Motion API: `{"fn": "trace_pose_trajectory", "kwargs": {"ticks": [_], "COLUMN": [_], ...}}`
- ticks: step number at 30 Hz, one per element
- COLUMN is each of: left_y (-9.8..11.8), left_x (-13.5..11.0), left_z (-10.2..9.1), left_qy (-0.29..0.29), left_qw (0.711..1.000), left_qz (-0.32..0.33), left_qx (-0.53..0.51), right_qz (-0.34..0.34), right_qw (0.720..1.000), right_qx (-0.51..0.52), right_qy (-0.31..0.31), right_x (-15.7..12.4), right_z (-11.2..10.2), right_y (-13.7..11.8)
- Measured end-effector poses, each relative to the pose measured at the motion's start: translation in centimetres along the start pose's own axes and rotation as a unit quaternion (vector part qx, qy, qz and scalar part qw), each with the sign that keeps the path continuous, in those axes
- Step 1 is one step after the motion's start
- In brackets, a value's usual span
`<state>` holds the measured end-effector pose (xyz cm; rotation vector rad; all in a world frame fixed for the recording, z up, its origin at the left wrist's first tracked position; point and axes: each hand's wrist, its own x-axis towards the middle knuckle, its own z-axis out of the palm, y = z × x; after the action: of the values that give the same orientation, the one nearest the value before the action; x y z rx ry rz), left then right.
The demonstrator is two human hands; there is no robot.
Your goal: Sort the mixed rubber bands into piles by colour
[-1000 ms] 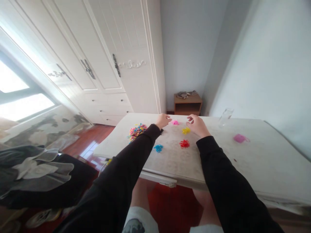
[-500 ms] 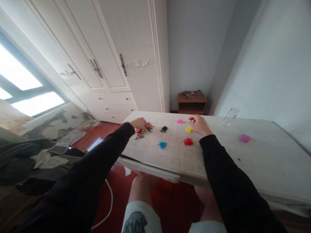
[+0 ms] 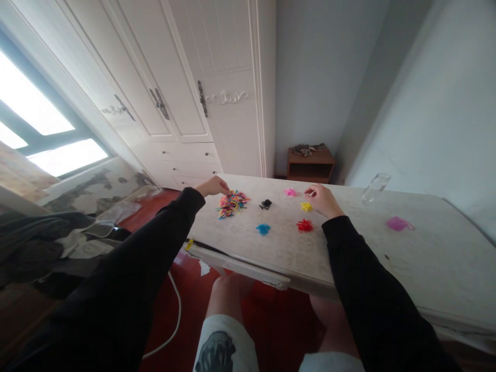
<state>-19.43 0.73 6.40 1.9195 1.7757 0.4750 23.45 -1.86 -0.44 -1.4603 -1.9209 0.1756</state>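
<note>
My left hand (image 3: 213, 186) is at the upper left edge of a mixed pile of small coloured bands (image 3: 233, 202), fingers bent together; whatever they may grip is too small to make out. Just above the yellow bands (image 3: 306, 206), my right hand (image 3: 324, 200) has thumb and fingers pinched, with a tiny pale bit showing at the tips. Separate little heaps lie between the hands: black bands (image 3: 265, 204), pink bands (image 3: 290, 192), blue bands (image 3: 263, 229) and red bands (image 3: 304, 226).
On the right of the white table (image 3: 360, 258) a clear glass (image 3: 375, 189) stands near the back, with a pinkish-purple pouch (image 3: 399, 223) in front of it. A small brown cabinet (image 3: 311, 170) is behind the table. Below the near edge is a drawer front (image 3: 236, 266).
My left hand has drawn back leftward from on top of the mixed pile to its edge, uncovering more bands. My right hand stays by the yellow heap. The view has shifted slightly.
</note>
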Motion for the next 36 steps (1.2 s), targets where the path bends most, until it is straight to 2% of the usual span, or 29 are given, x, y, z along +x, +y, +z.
{"fn": "trace_pose_trajectory", "kwargs": {"ticks": [10,13,17,22,26,30,33,36], "left_y": [-0.3,-0.2,-0.2,0.1,1.0,3.0,5.3,7.8], "left_x": [-1.0,-1.3,-1.5,-1.1,-1.0,-0.6,0.1,0.8], "left_z": [-0.1,0.4,1.3,2.0,2.6,4.7,6.9,9.3], "left_qy": [0.036,0.028,0.017,0.011,-0.023,-0.066,-0.119,-0.197], "left_qw": [0.994,0.980,0.927,0.879,0.835,0.793,0.733,0.718], "left_qz": [-0.051,-0.086,-0.157,-0.195,-0.209,-0.191,-0.168,-0.146], "left_qx": [-0.095,-0.177,-0.339,-0.435,-0.509,-0.575,-0.648,-0.652], "right_qz": [-0.013,-0.013,-0.012,-0.017,-0.025,-0.052,-0.081,-0.112], "right_qw": [1.000,1.000,1.000,1.000,0.999,0.998,0.995,0.990], "right_qx": [-0.003,-0.004,-0.007,-0.010,-0.006,0.016,0.051,0.079], "right_qy": [-0.009,-0.012,-0.016,-0.020,-0.019,-0.021,-0.015,-0.013], "right_x": [0.0,-0.1,-0.1,-0.1,-0.2,-0.3,-0.6,-0.9], "right_z": [0.3,0.4,0.5,0.5,0.5,0.5,0.4,0.4], "right_y": [0.0,0.1,0.0,0.0,-0.4,-1.6,-3.2,-4.9]}}
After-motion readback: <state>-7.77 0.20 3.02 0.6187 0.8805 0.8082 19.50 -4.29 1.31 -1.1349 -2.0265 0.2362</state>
